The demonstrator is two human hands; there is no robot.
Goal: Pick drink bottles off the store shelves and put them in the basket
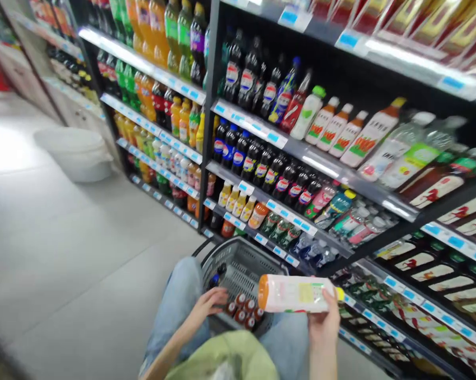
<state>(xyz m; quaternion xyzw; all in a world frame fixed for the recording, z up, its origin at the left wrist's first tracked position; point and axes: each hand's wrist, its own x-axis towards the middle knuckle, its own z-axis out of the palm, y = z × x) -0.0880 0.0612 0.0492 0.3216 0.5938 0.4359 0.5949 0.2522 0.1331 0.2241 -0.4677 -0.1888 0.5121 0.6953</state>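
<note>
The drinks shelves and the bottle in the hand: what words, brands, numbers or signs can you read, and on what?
"PEPSI": on round labels of dark bottles, a bit blurry.
Too blurred: the large bottle in the right hand.
Too small: blue-marked shelf tags.
Too small: marks on the caps in the basket.
I can't surely read any other labels.

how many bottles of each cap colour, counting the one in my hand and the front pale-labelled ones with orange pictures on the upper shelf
Yellow-capped: 2 (held bottle in the right hand, large shelf bottle)
White-capped: 3 (smaller shelf bottles)
Total: 5
</note>
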